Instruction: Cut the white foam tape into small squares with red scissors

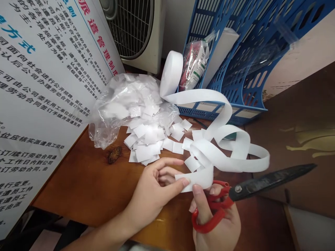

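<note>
My left hand (154, 190) pinches the free end of a white strip (225, 134) between thumb and fingers. The strip loops across the table from a white roll (171, 73) standing at the back. My right hand (217, 223) grips red-handled scissors (251, 188), whose dark blades are closed and point right. Its thumb also touches the strip's end. A pile of cut white squares (149, 139) lies just beyond my left hand.
A clear plastic bag (125, 104) holding more squares sits behind the pile. A blue file rack (243, 69) stands at the back right, a fan (136, 31) behind, and a printed board (39, 87) leans at the left. The wooden table (86, 181) ends near my wrists.
</note>
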Motion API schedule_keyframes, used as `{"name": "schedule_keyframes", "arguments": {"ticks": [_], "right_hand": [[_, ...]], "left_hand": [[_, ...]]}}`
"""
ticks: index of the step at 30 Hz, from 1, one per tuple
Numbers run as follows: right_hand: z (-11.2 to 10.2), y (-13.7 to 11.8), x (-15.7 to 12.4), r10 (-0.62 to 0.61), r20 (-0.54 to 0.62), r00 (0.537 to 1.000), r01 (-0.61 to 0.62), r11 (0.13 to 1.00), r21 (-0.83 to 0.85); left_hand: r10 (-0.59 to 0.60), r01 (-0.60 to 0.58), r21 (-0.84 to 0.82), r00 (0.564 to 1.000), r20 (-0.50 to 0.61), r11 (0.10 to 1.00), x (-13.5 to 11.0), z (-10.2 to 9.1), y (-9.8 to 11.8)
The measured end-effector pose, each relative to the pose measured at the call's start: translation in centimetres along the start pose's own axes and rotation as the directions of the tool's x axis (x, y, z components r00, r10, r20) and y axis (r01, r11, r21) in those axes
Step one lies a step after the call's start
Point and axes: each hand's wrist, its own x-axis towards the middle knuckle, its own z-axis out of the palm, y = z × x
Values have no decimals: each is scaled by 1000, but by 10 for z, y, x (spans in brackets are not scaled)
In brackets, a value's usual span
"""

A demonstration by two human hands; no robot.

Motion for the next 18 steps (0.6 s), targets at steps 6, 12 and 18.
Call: {"name": "schedule_keyframes", "arguments": {"ticks": [6, 12, 18], "right_hand": [[3, -2, 0, 44, -48, 998, -42, 999, 33], [-1, 3, 2, 90, -16, 996, -90, 996, 19], [2, -1, 3, 57, -11, 998, -57, 998, -41]], "left_hand": [[-42, 44, -35, 998, 47, 998, 0, -4, -2], [-27, 27, -4, 999, 20, 1000, 1, -7, -1], [1, -1, 64, 1000, 8, 998, 2, -11, 1]]}}
